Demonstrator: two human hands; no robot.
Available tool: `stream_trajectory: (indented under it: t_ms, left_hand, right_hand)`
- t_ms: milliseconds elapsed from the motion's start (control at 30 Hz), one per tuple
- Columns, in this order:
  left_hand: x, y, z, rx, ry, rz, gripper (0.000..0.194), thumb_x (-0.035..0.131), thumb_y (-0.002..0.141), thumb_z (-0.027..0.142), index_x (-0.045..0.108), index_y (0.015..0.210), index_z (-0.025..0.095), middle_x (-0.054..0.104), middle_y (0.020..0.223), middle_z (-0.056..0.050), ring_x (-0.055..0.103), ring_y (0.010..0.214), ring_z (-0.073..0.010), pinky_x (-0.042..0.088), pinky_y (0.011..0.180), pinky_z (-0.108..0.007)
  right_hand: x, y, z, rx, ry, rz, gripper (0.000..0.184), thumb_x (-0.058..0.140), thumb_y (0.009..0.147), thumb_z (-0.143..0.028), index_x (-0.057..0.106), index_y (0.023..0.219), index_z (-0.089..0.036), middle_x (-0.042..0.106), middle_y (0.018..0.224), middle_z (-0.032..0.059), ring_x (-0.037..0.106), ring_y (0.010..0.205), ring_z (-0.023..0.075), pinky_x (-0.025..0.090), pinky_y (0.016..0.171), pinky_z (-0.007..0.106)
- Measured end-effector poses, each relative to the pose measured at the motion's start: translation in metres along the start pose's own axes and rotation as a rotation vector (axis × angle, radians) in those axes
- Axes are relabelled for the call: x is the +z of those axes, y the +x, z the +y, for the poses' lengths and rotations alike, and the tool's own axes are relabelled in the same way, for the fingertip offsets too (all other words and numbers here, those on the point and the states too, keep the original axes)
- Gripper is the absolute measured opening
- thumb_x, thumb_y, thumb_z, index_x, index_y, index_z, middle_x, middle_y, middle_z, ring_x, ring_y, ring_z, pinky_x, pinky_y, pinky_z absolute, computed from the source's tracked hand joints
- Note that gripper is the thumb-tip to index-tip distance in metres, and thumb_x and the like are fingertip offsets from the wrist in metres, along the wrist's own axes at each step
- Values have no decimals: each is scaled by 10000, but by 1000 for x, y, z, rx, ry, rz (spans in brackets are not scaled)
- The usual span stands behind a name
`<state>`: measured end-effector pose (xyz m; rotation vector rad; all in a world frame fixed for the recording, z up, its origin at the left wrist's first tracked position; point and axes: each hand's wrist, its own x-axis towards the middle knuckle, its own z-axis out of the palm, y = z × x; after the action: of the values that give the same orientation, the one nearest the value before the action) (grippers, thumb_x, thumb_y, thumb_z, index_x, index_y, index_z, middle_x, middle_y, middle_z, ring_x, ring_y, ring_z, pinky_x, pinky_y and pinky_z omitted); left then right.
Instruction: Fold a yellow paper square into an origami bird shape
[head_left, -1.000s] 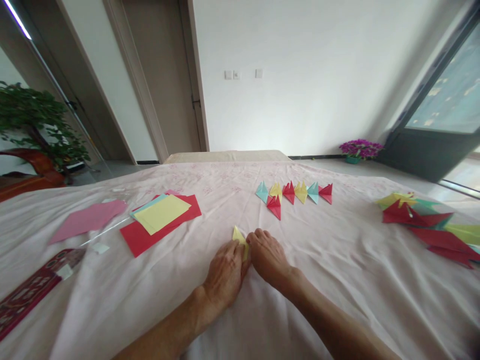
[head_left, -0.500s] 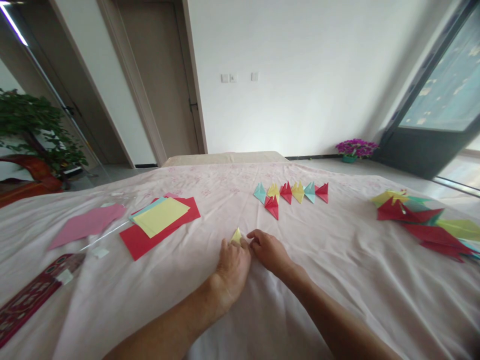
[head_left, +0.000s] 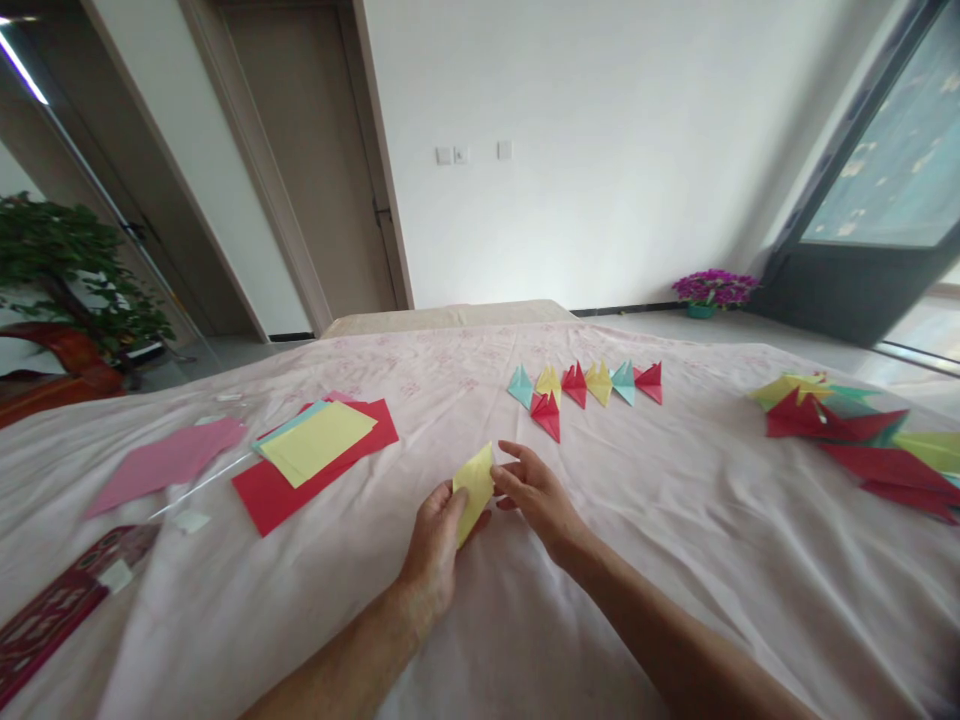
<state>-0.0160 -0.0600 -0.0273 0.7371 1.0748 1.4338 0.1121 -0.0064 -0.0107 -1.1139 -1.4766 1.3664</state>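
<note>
Nothing is reading clearly as text. To the left of the red sheet and nearer the camera, a dark red strip is bearing pale markings; they may be forming characters, but blur is hiding any word. A white tag on it is staying illegible too.

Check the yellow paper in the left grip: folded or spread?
Folded: the yellow paper shows a compact diamond outline in the left grip, smaller than the flat yellow sheet to its left.

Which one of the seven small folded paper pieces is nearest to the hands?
The small red folded paper piece in front; the other six form a row behind it.
</note>
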Motion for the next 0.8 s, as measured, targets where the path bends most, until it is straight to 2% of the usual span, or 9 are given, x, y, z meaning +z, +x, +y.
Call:
stream_trajectory:
  t_ms: [100, 233, 300, 367, 433, 500, 600, 700, 800]
  left_hand:
    - [4, -2, 1, -42, 121, -42, 394, 588, 799, 371, 610, 1105, 124, 710, 985, -110, 671, 894, -231, 525, 708, -294]
    - [-13, 10, 18, -96, 308, -152, 338, 541, 845, 316, 602, 1110, 116, 722, 969, -117, 684, 894, -240, 541, 717, -324]
    - [-27, 19, 27, 55, 675, -120, 318, 535, 855, 238, 579, 1156, 147, 720, 1020, -107, 683, 920, -215, 540, 793, -337]
    - [-39, 26, 32, 320, 948, -83, 339, 493, 848, 115, 586, 1169, 173, 694, 1116, -101, 659, 1003, -194, 515, 889, -346]
    - [-45, 30, 33, 559, 1104, -223, 397, 439, 844, 29, 635, 1137, 211, 672, 1179, -70, 620, 1090, -169, 481, 962, -335]
    - [-45, 33, 32, 696, 1191, -411, 408, 427, 866, 21, 674, 1105, 242, 679, 1177, -40, 610, 1104, -154, 475, 975, -317]
    - [-41, 37, 31, 744, 1289, -585, 326, 472, 917, 116, 675, 1128, 259, 701, 1141, -25, 627, 1064, -161, 489, 948, -314]
    - [-41, 43, 33, 749, 1343, -656, 285, 503, 933, 187, 662, 1157, 265, 704, 1135, -23, 627, 1053, -170, 479, 946, -318]
    - [-46, 51, 35, 731, 1323, -701, 265, 539, 925, 230, 665, 1157, 265, 706, 1134, -20, 628, 1044, -164, 475, 937, -298]
  right_hand:
    - [-1, 8, 10, -23, -71, 21, 578, 595, 756, -312, 429, 1282, -140, 638, 785, 10, 612, 660, 150, 484, 586, 268]
    - [-9, 17, 19, -8, -208, -7, 563, 563, 761, -249, 423, 1294, -136, 603, 675, -36, 539, 525, 122, 405, 482, 231]
    - [-12, 22, 19, -5, -296, -16, 588, 561, 748, -203, 408, 1311, -140, 602, 664, -45, 533, 516, 119, 392, 484, 226]
    - [-14, 27, 18, -20, -392, -21, 612, 568, 730, -159, 410, 1320, -145, 611, 667, -43, 554, 554, 127, 399, 525, 231]
    - [-14, 28, 15, -52, -486, -28, 622, 574, 721, -131, 425, 1325, -146, 621, 678, -35, 577, 614, 142, 406, 581, 243]
    - [-13, 28, 11, -86, -573, -37, 608, 574, 728, -118, 447, 1322, -145, 620, 680, -27, 583, 653, 155, 405, 625, 255]
    - [-13, 23, 8, -125, -677, -49, 564, 585, 745, -124, 495, 1301, -151, 630, 770, 11, 587, 705, 166, 407, 671, 267]
    - [-20, 18, 6, -170, -739, -58, 431, 591, 771, -131, 604, 1196, -196, 611, 998, 63, 594, 806, 164, 420, 736, 269]
    - [-31, 14, 4, -291, -748, -190, 317, 546, 812, -95, 694, 1060, -225, 606, 1018, 54, 599, 871, 156, 439, 789, 253]
